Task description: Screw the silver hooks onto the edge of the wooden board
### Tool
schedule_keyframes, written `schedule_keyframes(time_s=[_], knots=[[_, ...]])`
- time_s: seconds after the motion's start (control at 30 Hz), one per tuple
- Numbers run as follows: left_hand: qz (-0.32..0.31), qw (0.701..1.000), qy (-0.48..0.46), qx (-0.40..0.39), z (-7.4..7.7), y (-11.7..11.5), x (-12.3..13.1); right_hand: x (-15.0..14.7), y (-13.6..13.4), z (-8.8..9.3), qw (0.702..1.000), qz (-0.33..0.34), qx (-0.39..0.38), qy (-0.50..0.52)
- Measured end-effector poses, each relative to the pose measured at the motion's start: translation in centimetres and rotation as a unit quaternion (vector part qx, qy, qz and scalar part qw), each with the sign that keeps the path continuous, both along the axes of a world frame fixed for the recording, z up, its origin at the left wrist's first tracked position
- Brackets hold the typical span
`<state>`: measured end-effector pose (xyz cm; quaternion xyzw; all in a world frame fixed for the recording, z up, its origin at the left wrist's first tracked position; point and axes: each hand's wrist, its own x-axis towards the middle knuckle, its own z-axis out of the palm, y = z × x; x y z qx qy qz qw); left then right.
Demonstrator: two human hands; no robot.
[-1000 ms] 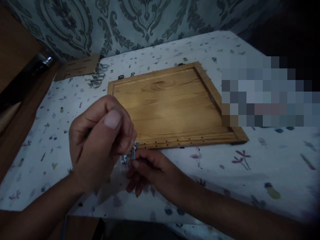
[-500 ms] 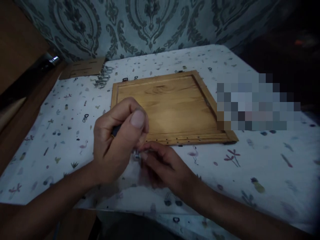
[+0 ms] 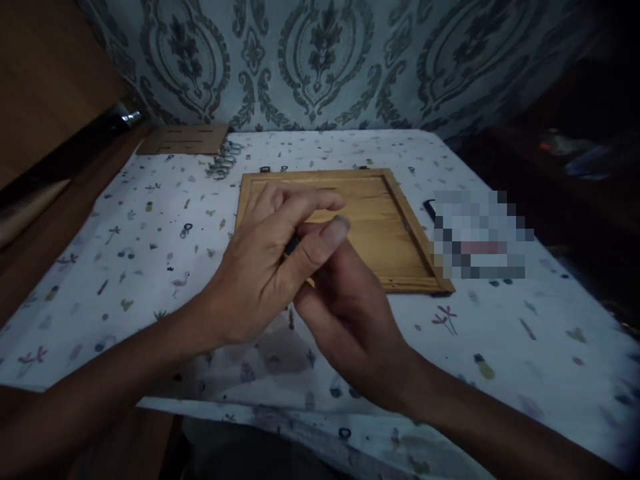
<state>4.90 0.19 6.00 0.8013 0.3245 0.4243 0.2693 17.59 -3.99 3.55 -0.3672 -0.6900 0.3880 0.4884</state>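
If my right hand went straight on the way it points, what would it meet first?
Your left hand, most likely: the right hand points forward and leftward at it, though depth between them is unclear.

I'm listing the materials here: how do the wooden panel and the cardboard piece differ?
The wooden panel is larger than the cardboard piece. The wooden panel has a raised frame; the cardboard piece looks flat, with dark lines. The left hand and right hand partly hide the wooden panel; the cardboard piece lies farther back, beside metal pieces. Both are brownish and lie on the patterned tablecloth.
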Motion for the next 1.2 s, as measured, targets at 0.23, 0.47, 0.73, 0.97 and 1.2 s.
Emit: schedule_keyframes(time_s=[0.23,0.47,0.73,0.97,1.2], knots=[[0.016,0.999,0.024,-0.039,-1.6,-1.1,-3.0,-1.0,1.0,-1.2,0.994,0.026,-0.018,0.104],[0.081,0.979,0.189,0.008,-6.6,-2.5,-5.9,-2.1,2.2,-1.7,0.962,-0.007,-0.078,0.261],[0.066,0.94,0.321,0.092,-7.6,-1.9,-4.5,-3.7,2.0,-0.8,0.95,-0.082,-0.099,0.284],[0.079,0.934,0.328,0.115,-8.1,-1.8,-4.4,-4.1,2.6,-0.3,0.942,-0.103,-0.108,0.301],[0.076,0.939,0.314,0.117,-8.2,-1.7,-4.4,-3.5,3.2,0.0,0.954,-0.026,-0.11,0.279]])
